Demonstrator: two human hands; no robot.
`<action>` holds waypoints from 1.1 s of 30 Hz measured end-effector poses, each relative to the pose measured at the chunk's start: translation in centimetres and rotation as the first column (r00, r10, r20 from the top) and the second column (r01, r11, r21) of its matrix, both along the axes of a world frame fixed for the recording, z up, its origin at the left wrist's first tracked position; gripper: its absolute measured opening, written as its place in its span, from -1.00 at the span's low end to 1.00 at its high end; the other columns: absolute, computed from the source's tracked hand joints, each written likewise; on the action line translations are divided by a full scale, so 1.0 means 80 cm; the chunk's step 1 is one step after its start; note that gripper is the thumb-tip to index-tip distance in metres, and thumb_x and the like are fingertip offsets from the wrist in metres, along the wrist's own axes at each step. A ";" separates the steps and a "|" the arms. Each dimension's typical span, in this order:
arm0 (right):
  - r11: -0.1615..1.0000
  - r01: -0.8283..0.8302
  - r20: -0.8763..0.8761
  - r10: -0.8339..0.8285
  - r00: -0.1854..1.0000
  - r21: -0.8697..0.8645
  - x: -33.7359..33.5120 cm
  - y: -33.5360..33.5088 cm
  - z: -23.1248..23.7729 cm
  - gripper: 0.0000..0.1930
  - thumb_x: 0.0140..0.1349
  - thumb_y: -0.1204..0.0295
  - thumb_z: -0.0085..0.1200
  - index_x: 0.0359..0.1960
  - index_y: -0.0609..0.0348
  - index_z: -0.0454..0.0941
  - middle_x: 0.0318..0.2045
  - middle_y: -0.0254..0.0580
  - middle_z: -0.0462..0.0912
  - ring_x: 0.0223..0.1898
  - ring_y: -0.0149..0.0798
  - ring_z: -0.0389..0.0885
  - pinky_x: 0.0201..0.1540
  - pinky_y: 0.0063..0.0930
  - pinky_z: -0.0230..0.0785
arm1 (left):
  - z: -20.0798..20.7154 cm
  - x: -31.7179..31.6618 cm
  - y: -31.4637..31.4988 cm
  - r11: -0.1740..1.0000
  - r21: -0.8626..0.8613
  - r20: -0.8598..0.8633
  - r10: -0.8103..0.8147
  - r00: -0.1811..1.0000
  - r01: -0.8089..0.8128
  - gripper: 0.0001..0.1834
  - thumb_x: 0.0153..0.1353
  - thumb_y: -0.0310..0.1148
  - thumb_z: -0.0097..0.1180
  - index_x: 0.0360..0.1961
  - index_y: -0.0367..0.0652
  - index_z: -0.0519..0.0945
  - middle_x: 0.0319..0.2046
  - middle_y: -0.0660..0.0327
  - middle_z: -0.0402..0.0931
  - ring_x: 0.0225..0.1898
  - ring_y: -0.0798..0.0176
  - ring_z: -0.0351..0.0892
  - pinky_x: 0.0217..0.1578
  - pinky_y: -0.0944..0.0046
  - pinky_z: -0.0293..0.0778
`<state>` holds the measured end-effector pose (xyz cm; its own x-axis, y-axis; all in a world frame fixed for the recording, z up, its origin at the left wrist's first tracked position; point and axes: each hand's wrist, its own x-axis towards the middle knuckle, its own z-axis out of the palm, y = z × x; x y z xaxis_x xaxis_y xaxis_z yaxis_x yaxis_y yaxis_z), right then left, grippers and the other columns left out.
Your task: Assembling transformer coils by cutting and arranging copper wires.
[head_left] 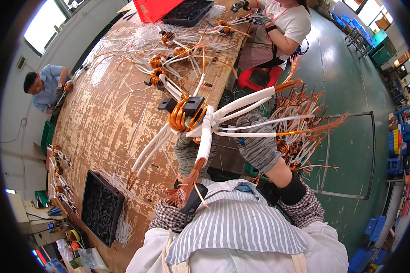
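A copper-wound coil (185, 113) with black blocks (194, 105) is held up in front of me. Thick white sleeved leads (246, 103) spread from its knotted side, with bare copper strands (187, 184) at their ends. My left hand (191, 152), in a grey knitted glove, closes on the coil from below; its fingertips are partly hidden behind it. My right hand (261, 143), gloved alike, lies at the leads on the right with fingers curled. Two thinner white leads pass across these fingers, and what they pinch is hidden.
Several similar coils (157, 77) and scattered white sleeves lie on the worn wooden table (118, 118). A black tray (102, 207) of small black parts is at near left. Wired coils are heaped (300, 123) at right. Two co-workers (287, 27) (48, 86) handle parts along the table.
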<state>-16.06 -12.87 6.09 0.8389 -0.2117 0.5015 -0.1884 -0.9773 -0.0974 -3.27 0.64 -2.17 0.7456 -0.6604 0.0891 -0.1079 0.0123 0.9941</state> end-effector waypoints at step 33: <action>0.987 -0.035 0.101 0.020 0.995 0.154 -0.012 -0.013 -0.021 -0.76 -0.08 0.35 0.06 -0.35 0.18 0.48 -0.49 -0.07 0.51 -0.41 -0.07 0.52 -0.34 -0.25 0.34 | 0.059 -0.028 -0.023 0.696 -0.623 -0.773 -0.478 0.416 -0.358 -0.48 0.16 -0.28 -0.02 0.10 -0.30 0.22 0.04 -0.08 0.26 0.07 0.01 0.33 0.08 -0.01 0.33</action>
<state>-16.99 -13.92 4.38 0.7933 -0.2712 0.5451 -0.1434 -0.9534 -0.2656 -5.50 -1.22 2.58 0.6212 -0.7682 -0.1548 0.7816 0.5930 0.1936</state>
